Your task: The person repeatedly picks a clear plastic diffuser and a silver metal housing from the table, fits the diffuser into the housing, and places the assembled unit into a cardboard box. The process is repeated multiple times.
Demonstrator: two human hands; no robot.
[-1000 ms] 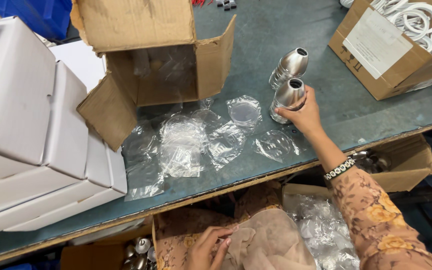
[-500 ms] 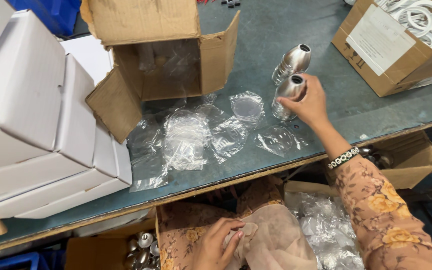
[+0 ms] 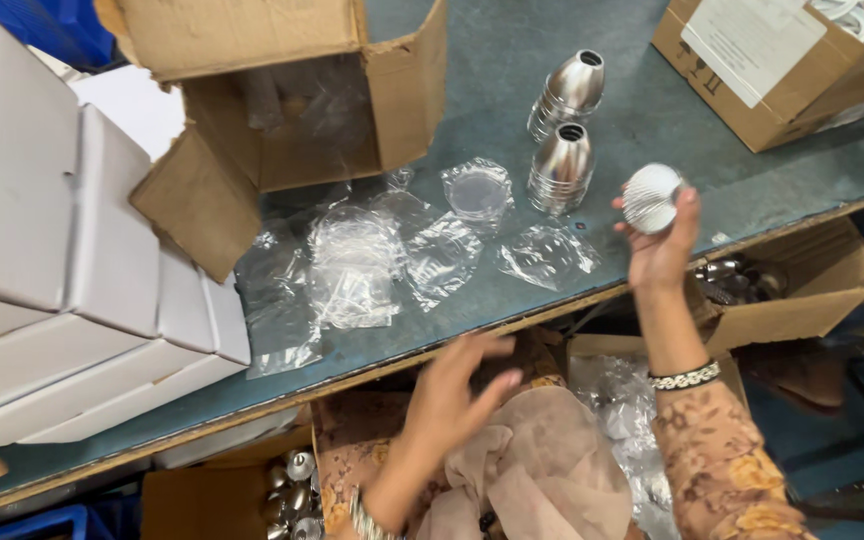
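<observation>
Small round ribbed part [image 3: 650, 197], white-silver, finned like a pleated dome, held up in right hand [image 3: 664, 250] fingertips above the surface [image 3: 652, 100] edge. Just left of it two shiny metal cone housings [image 3: 562, 165], open tops, on the surface one behind the other. Left hand [image 3: 457, 385] empty, blurred.

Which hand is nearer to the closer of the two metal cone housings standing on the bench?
Right. The right hand, holding a ribbed white round part, is just beside the nearer metal cone housing. The left hand is open, lower down at the bench edge, farther away.
</observation>
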